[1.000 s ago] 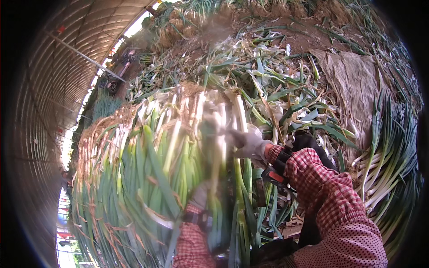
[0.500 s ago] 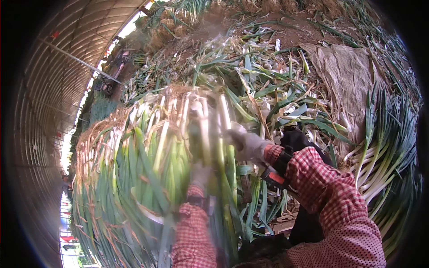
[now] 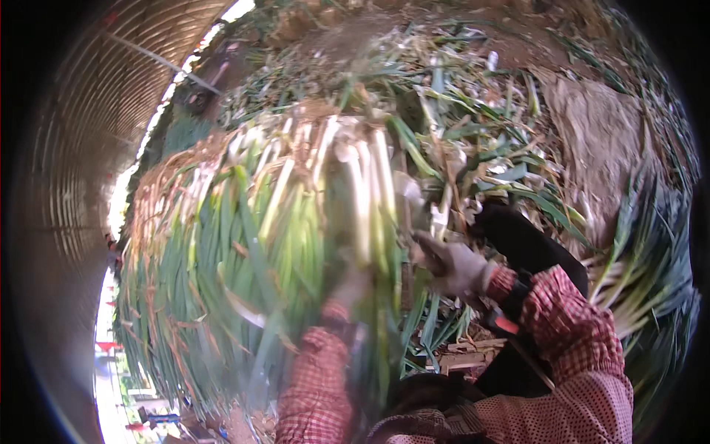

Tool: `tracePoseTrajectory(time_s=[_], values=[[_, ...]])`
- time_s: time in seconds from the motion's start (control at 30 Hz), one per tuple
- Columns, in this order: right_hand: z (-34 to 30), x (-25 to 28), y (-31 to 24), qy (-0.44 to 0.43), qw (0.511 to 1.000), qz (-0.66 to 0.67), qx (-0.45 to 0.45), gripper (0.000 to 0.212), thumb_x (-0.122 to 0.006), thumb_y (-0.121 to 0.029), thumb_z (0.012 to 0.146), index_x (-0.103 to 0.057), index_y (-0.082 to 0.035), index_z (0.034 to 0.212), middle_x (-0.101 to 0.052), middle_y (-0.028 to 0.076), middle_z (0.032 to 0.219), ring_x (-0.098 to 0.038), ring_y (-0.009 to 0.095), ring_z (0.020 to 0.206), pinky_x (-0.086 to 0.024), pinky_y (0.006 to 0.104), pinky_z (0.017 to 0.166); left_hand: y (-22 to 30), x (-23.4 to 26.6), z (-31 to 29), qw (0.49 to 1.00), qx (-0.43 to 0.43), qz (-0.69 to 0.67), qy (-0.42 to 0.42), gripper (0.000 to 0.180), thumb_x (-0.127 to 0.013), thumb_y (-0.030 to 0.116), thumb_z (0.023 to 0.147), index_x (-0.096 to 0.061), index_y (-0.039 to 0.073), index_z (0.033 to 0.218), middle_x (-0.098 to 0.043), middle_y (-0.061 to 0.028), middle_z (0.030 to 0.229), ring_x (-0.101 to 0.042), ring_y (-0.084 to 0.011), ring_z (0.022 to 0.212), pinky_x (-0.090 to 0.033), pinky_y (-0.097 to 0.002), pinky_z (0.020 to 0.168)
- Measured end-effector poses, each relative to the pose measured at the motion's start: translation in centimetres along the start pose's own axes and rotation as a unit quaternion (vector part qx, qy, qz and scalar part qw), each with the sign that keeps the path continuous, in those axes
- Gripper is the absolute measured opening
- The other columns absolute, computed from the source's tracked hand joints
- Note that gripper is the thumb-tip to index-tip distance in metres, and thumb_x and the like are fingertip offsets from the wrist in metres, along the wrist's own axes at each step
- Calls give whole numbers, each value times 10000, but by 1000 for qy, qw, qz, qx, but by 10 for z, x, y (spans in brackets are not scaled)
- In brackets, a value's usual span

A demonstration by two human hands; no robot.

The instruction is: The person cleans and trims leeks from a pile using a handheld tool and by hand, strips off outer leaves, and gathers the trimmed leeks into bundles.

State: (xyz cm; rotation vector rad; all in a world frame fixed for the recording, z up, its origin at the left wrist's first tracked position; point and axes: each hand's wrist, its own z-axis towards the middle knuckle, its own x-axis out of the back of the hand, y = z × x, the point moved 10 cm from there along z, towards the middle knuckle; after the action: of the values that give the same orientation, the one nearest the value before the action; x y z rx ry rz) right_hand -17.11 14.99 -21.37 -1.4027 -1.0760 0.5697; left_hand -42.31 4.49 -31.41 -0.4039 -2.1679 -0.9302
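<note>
A few long green onions [image 3: 360,203] with white stems stand out from a thick pile of green onions [image 3: 285,244]. My left hand [image 3: 346,285], gloved and smeared by motion, is closed around their green part. To their right, my right hand [image 3: 457,270] wears a pale glove with dark, soiled fingers. Its fingers are curled, and what they hold, if anything, does not show clearly. A dark strap [image 3: 515,294] circles the right wrist, with a black and red piece [image 3: 505,324] below it.
Stripped leaves and peelings [image 3: 473,133] lie heaped beyond my hands. At the right, a bundle of clean green onions [image 3: 643,259] rests near a brown sheet [image 3: 595,140]. A curved ribbed wall [image 3: 78,185] rises on the left.
My right hand has drawn back toward me and to the right, away from the white stems. My left hand keeps its grip on the green onions. The view has shifted somewhat.
</note>
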Motion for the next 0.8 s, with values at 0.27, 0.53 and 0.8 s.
tracePoseTrajectory(time_s=[0.27,0.53,0.8], values=[[49,28,12,133,991,-14,10,998,-792,-232,716,-223,-82,1522,-652,209,1121,-646,270,997,-507,345,894,95,16,-34,942,-170,289,12,244,-541,235,902,-687,71,1008,-684,-198,991,-655,-360,960,-516,-431,852],[88,-73,-72,-79,995,-40,41,962,-711,-223,719,-209,-95,1530,-659,209,1071,-669,309,983,-508,346,926,80,200,14,915,60,327,228,478,-585,474,882,-600,52,1107,-661,-211,1099,-627,-355,1078,-484,-438,919],[163,-39,-67,60,997,26,-38,788,-655,-135,795,-267,-114,1481,-609,268,1174,-662,356,981,-558,379,882,73,164,15,960,73,213,169,621,-752,387,741,-562,59,1233,-658,-223,1125,-619,-356,1107,-478,-407,950]])
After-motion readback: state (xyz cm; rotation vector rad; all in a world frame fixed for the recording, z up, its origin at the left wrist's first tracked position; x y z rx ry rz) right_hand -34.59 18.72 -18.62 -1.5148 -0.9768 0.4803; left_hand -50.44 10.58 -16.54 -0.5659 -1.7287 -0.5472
